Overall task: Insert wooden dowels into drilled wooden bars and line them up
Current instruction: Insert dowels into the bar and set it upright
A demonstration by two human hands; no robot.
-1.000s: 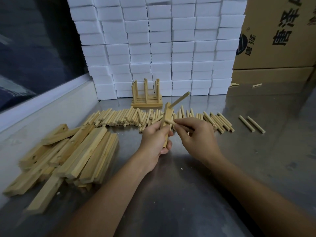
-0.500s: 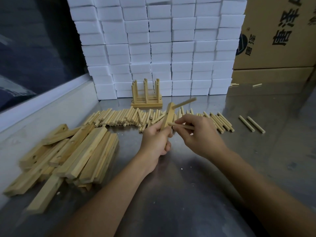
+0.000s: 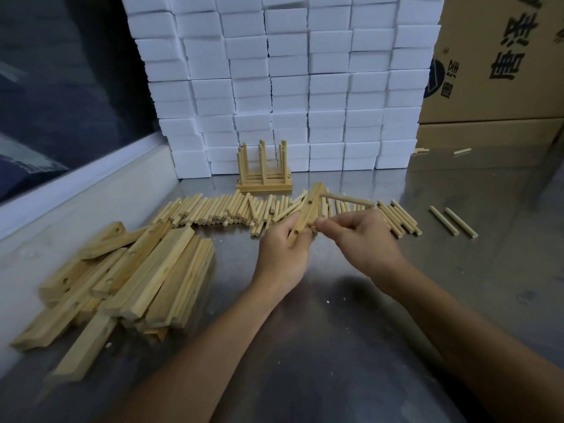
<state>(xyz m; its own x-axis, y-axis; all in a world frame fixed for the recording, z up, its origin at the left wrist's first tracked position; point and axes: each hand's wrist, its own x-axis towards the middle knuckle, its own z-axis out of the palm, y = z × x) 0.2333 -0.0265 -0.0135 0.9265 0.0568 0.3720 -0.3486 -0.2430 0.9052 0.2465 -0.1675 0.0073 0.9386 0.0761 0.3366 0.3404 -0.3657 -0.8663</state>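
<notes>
The left hand (image 3: 282, 254) grips a drilled wooden bar (image 3: 306, 213), tilted, its upper end away from the wrist; one dowel (image 3: 346, 199) already stands out of the bar's top hole, pointing over the right hand (image 3: 363, 236); that hand's curled fingers pinch a second dowel (image 3: 313, 222) at the bar's lower hole, so I judge the second insertion is in hand; next it likely needs a straight push along the hole, bar held firm; pale, smooth round loose dowels (image 3: 232, 209) lie beyond both hands, flat square-edged bars (image 3: 146, 276) are heaped left of the left hand, finished bars (image 3: 264, 169) stand farther beyond, on dull scuffed metal
</notes>
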